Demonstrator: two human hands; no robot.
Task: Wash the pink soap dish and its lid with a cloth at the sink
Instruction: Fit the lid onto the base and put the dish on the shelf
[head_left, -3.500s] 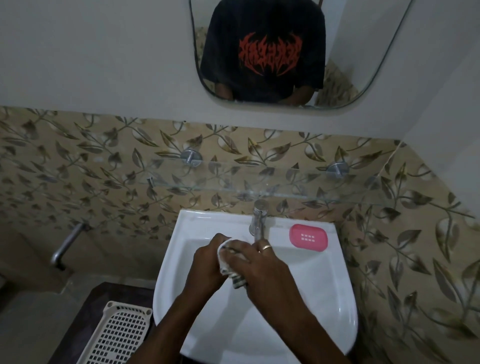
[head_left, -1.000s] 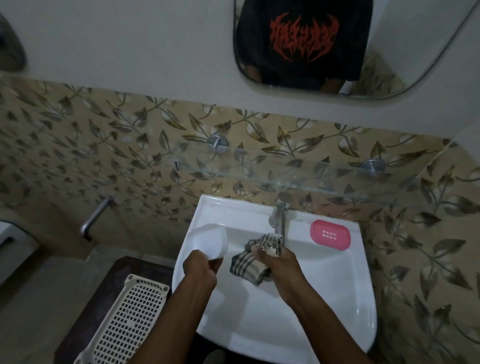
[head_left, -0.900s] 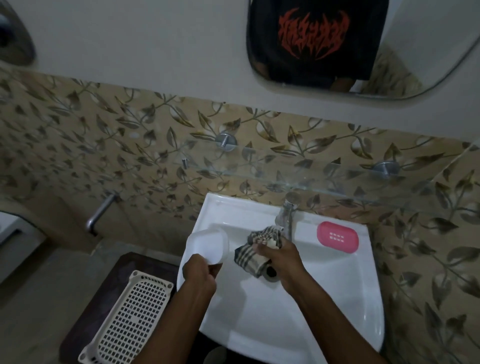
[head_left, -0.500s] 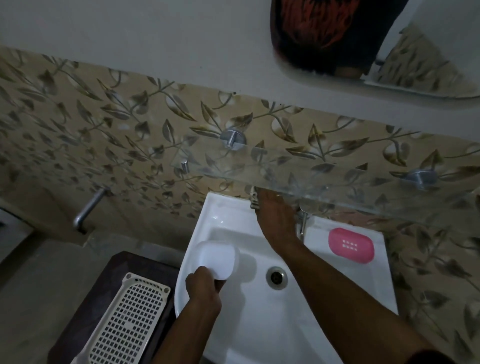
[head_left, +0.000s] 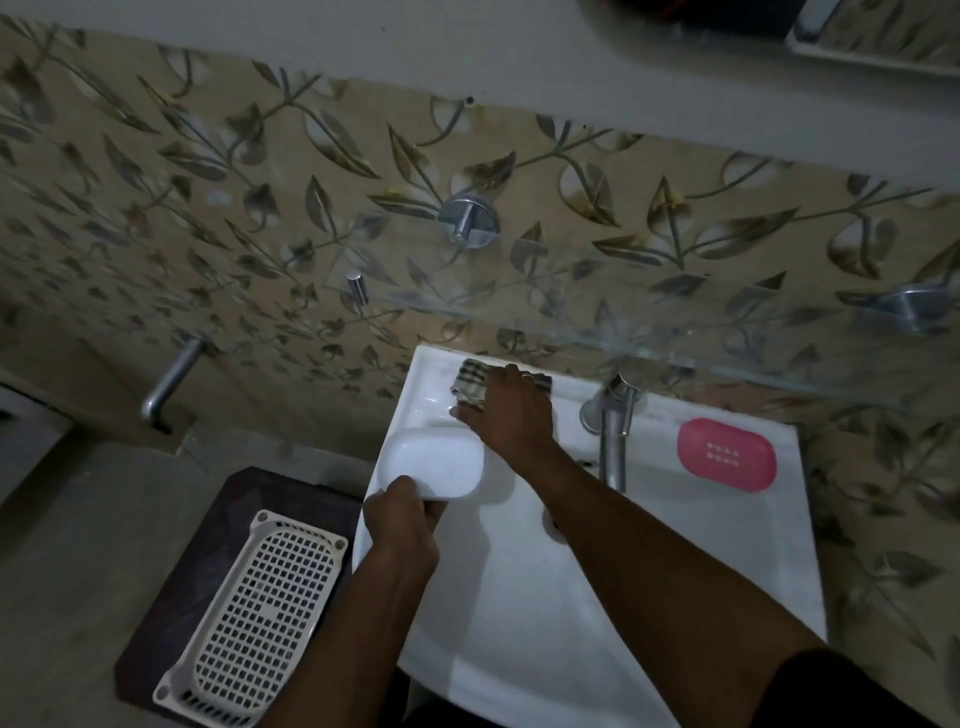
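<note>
My left hand (head_left: 402, 525) grips the near edge of the white lid (head_left: 434, 462), holding it above the left rim of the white sink (head_left: 701, 582). My right hand (head_left: 511, 410) lies on the checked cloth (head_left: 470, 382) at the sink's back left corner; the fingers look fairly flat on it. The pink soap dish (head_left: 726, 453) sits on the back right ledge of the sink, untouched.
The metal tap (head_left: 613, 426) stands at the back of the sink between cloth and dish. A glass shelf (head_left: 675, 332) overhangs the basin. A white perforated basket (head_left: 254, 618) lies on a dark stool to the left. A wall spout (head_left: 169, 382) sticks out further left.
My right hand carried the cloth from the basin's middle to the back left corner and laid it down. My left hand kept hold of the lid. The view tilted down and left.
</note>
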